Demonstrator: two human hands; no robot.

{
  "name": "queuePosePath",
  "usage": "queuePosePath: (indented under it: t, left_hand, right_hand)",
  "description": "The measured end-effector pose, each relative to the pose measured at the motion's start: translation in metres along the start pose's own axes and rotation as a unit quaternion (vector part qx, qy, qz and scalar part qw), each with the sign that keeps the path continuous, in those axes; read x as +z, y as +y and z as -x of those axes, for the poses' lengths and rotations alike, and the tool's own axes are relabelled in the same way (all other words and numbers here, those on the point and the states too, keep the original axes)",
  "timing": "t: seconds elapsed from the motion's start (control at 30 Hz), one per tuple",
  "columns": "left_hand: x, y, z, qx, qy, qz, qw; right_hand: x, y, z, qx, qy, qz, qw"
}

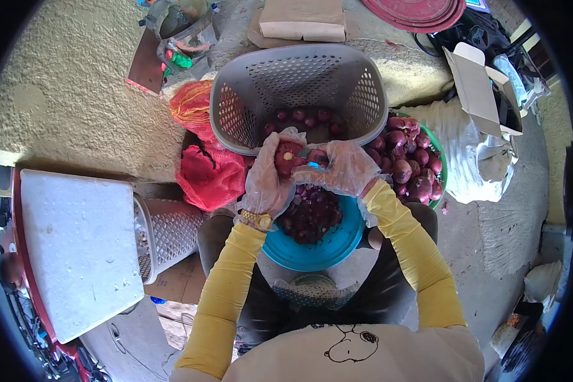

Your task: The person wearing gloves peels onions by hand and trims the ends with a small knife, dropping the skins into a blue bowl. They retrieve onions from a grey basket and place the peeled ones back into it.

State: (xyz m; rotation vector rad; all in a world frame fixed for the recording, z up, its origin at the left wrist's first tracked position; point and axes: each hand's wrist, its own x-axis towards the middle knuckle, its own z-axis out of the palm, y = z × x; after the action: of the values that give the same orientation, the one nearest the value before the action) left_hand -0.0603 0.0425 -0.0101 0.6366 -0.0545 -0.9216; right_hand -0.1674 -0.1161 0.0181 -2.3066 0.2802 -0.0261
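Both my hands wear clear plastic gloves. My left hand (267, 181) is closed around a red onion (286, 159), whose pale cut end faces up. Close against it, my right hand (350, 169) grips a small knife (314, 165) with a blue part showing; its short dark blade is at the onion and mostly hidden by the fingers. A reddish-purple piece shows beside the blade, too covered to tell whether it is loose. Under my hands, a blue basin (309, 254) holds dark onion skins (309, 219).
A grey plastic basket (293, 73) with several peeled onions stands ahead. At right, a green-rimmed container (440, 149) is heaped with unpeeled onions beside a white sack (452, 146). A red mesh bag (210, 175), white basket (172, 229) and white foam lid (76, 248) are at left.
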Motion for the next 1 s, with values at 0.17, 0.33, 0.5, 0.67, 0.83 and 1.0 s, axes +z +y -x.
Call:
queuePosePath:
  t: [0.17,0.33,0.5,0.67,0.83,1.0]
  left_hand:
    - [0.000,-0.001,0.001,0.016,-0.033,-0.004,0.999]
    - [-0.004,-0.001,0.001,-0.002,-0.040,-0.009,0.999]
    - [-0.002,-0.002,0.004,0.006,-0.033,-0.058,0.998]
    - [0.001,0.003,0.005,-0.022,-0.025,-0.025,0.999]
    - [0.008,-0.001,0.008,-0.012,0.010,-0.030,0.999]
    - [0.016,0.003,0.012,-0.002,0.044,-0.015,0.999]
  right_hand:
    - [-0.002,-0.004,0.001,0.009,-0.007,-0.025,1.000]
    - [-0.009,-0.012,0.004,0.037,-0.039,-0.050,0.997]
    - [0.000,-0.004,0.003,0.038,-0.031,-0.052,0.997]
    - [0.003,-0.004,0.003,0.056,-0.037,-0.019,0.998]
    - [0.004,0.000,0.005,0.023,-0.045,-0.078,0.996]
    - [0.009,-0.006,0.010,-0.005,-0.033,-0.039,0.999]
